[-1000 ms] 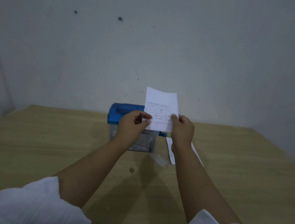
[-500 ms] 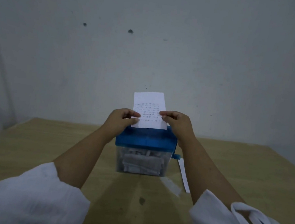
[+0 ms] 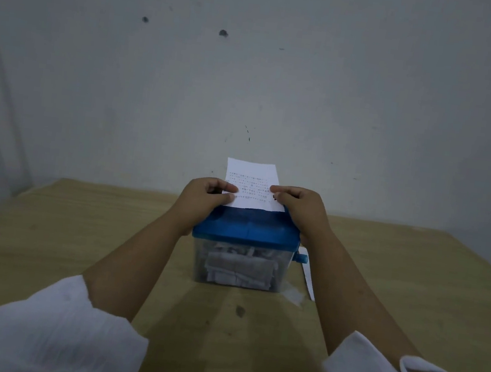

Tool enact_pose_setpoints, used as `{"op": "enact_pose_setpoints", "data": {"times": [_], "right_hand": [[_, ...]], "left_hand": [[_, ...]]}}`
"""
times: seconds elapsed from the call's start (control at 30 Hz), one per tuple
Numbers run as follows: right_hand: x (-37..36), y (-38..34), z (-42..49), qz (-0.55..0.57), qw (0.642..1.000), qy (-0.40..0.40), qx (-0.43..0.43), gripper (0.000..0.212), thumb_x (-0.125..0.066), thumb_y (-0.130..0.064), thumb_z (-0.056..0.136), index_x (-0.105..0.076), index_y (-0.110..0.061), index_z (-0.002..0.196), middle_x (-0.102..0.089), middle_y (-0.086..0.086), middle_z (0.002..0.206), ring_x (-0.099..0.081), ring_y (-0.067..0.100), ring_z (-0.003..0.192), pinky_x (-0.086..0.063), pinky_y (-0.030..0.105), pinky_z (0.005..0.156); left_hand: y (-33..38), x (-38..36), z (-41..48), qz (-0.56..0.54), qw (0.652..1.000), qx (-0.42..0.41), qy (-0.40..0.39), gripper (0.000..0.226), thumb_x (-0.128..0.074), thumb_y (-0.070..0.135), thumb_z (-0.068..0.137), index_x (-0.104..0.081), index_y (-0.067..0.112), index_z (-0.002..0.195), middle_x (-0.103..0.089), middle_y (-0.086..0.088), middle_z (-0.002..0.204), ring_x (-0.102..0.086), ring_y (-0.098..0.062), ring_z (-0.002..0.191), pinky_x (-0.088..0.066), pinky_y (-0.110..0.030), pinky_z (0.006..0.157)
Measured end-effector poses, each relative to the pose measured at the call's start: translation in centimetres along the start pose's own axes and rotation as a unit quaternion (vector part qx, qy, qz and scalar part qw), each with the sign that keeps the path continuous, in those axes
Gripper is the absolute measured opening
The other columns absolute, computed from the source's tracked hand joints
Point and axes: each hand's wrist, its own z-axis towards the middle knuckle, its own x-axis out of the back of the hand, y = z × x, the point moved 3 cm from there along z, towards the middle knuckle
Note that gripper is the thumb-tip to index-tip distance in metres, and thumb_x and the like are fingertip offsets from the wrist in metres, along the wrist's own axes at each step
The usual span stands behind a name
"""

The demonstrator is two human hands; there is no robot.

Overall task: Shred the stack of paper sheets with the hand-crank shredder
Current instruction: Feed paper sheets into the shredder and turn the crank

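The paper sheet [image 3: 252, 186] standing upright in the top of the shredder [image 3: 246, 232] carries several lines of small dark print across its middle, too small and blurred to read. No other text, label, brand or number can be made out.
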Motion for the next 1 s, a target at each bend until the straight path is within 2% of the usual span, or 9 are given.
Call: {"op": "enact_pose_setpoints", "data": {"times": [0.13, 0.2, 0.33, 0.43, 0.5, 0.6, 0.77, 0.9, 1.0], "right_hand": [[0.9, -0.6, -1.8, 0.059, 0.998, -0.007, -0.034, 0.017, -0.061, -0.006, 0.087, -0.072, -0.01, 0.1, -0.066, 0.0, 0.097, -0.06, 0.016, 0.088, -0.055, 0.03, 0.075], [1.4, -1.1, -2.2, 0.065, 0.997, -0.017, -0.047, 0.018, -0.063, -0.004, 0.085, -0.072, -0.01, 0.1, -0.067, -0.003, 0.089, -0.058, 0.009, 0.078, -0.045, 0.022, 0.066], [2.0, -2.1, -2.4, 0.055, 0.998, -0.018, -0.014, 0.023, -0.066, -0.005, 0.083, -0.071, -0.01, 0.104, -0.064, -0.003, 0.101, -0.052, 0.013, 0.095, -0.037, 0.024, 0.088], [2.0, -2.6, -2.6, 0.054, 0.998, -0.026, 0.027, 0.024, -0.065, -0.006, 0.085, -0.07, -0.011, 0.108, -0.064, -0.004, 0.104, -0.053, 0.006, 0.09, -0.041, 0.017, 0.081], [1.9, -2.3, -2.9, 0.051, 0.998, -0.031, 0.036, 0.023, -0.064, -0.008, 0.086, -0.07, -0.013, 0.107, -0.064, -0.004, 0.106, -0.054, 0.005, 0.091, -0.043, 0.016, 0.077], [2.0, -1.1, -3.4, 0.051, 0.997, -0.044, 0.022, 0.018, -0.064, -0.011, 0.086, -0.071, -0.019, 0.101, -0.065, -0.008, 0.105, -0.053, 0.015, 0.099, -0.045, 0.027, 0.072], [2.4, 0.1, -3.9, 0.077, 0.996, -0.032, 0.02, 0.016, -0.064, -0.015, 0.087, -0.071, -0.022, 0.099, -0.066, -0.009, 0.101, -0.056, 0.012, 0.095, -0.052, 0.019, 0.063], [1.9, -0.1, -4.3, 0.071, 0.996, -0.037, 0.032, 0.016, -0.062, -0.017, 0.088, -0.07, -0.023, 0.101, -0.065, -0.011, 0.103, -0.057, 0.011, 0.092, -0.053, 0.023, 0.068], [2.2, 0.0, -4.2, 0.065, 0.997, -0.025, 0.037, 0.017, -0.063, -0.015, 0.088, -0.07, -0.02, 0.104, -0.066, -0.009, 0.102, -0.059, 0.01, 0.091, -0.054, 0.021, 0.065]], "left_hand": [[0.7, 0.3, -1.7, 0.025, 0.999, -0.003, -0.019, 0.012, -0.064, 0.011, 0.088, -0.068, 0.016, 0.097, -0.064, 0.009, 0.091, -0.059, -0.003, 0.082, -0.051, -0.011, 0.068], [1.2, 0.5, -2.2, 0.044, 0.999, -0.009, -0.027, 0.012, -0.065, 0.012, 0.087, -0.069, 0.018, 0.096, -0.064, 0.01, 0.091, -0.058, -0.001, 0.082, -0.051, -0.013, 0.071], [2.2, 0.8, -2.1, 0.088, 0.995, -0.052, -0.018, 0.011, -0.069, 0.013, 0.084, -0.07, 0.021, 0.091, -0.063, 0.012, 0.093, -0.056, -0.004, 0.093, -0.042, -0.024, 0.089], [2.2, 1.4, -1.9, 0.151, 0.984, -0.091, 0.014, 0.013, -0.073, 0.025, 0.08, -0.07, 0.037, 0.078, -0.067, 0.018, 0.093, -0.058, -0.013, 0.104, -0.033, -0.045, 0.107], [2.1, 1.7, -2.0, 0.186, 0.977, -0.105, 0.015, 0.016, -0.074, 0.03, 0.078, -0.068, 0.043, 0.071, -0.067, 0.022, 0.089, -0.059, -0.013, 0.104, -0.028, -0.054, 0.109], [2.0, 1.8, -2.4, 0.206, 0.973, -0.106, 0.001, 0.018, -0.074, 0.03, 0.078, -0.066, 0.044, 0.069, -0.064, 0.026, 0.085, -0.058, -0.012, 0.102, -0.029, -0.055, 0.107], [2.1, 1.2, -2.9, 0.227, 0.966, -0.122, -0.004, 0.026, -0.066, 0.022, 0.086, -0.064, 0.045, 0.076, -0.058, 0.03, 0.089, -0.053, -0.008, 0.1, -0.021, -0.057, 0.112], [1.4, 1.9, -2.8, 0.214, 0.968, -0.127, -0.014, 0.036, -0.066, 0.024, 0.086, -0.064, 0.055, 0.068, -0.061, 0.034, 0.086, -0.058, -0.01, 0.102, -0.026, -0.058, 0.108], [1.9, 1.4, -3.1, 0.25, 0.959, -0.131, 0.005, 0.025, -0.064, 0.022, 0.088, -0.067, 0.044, 0.075, -0.064, 0.026, 0.098, -0.056, -0.012, 0.109, -0.015, -0.058, 0.113]]}}
